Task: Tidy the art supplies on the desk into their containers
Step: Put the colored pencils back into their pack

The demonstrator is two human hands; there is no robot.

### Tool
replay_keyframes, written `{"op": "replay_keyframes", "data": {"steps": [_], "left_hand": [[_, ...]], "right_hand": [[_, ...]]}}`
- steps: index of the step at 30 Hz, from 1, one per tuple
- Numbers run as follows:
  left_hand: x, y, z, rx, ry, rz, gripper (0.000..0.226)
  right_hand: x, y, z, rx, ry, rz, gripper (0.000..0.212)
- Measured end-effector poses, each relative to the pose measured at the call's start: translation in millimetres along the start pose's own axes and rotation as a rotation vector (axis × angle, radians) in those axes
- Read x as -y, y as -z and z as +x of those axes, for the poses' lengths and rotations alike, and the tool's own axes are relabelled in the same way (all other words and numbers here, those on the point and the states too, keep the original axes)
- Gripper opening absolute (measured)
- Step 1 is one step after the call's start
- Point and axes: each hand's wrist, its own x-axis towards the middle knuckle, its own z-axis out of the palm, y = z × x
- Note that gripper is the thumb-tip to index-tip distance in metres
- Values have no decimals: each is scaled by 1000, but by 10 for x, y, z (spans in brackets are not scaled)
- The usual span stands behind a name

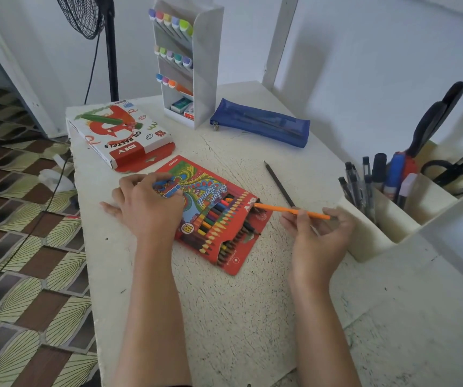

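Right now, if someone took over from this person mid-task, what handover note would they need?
Left hand grips the left end of the colour pencil box, steadying it.
Right hand pinches an orange pencil with its tip at the box's open end, not yet inside.
Done: many pencils already sit in the box.
Left: slide the orange pencil in, put away the dark pencil lying loose on the desk, and close the boxes. The oil pastels box looks open at its flap.
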Motion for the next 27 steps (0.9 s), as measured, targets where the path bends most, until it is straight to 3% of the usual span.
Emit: {"op": "replay_keyframes", "data": {"steps": [2, 4, 8, 14, 17, 24, 27], "left_hand": [[-1, 4, -5, -2, 3, -2, 33], [-5, 5, -7, -2, 5, -3, 33], [-1, -3, 6, -2, -8, 13, 32], [21, -17, 22, 12, -83, 17, 29], [16, -39, 24, 35, -133, 10, 28], [28, -46, 30, 47, -165, 8, 29], [25, -56, 27, 46, -152, 6, 30]], "right_hand": [[-6, -3, 10, -4, -28, 7, 11], [-40, 28, 53, 0, -33, -45, 23], [-151, 129, 153, 63, 115, -361, 25], [-105, 188, 152, 378, 254, -692, 25], [-105, 139, 106, 464, 298, -741, 24], [-130, 75, 78, 428, 311, -796, 16], [-79, 113, 104, 338, 405, -768, 7]]}}
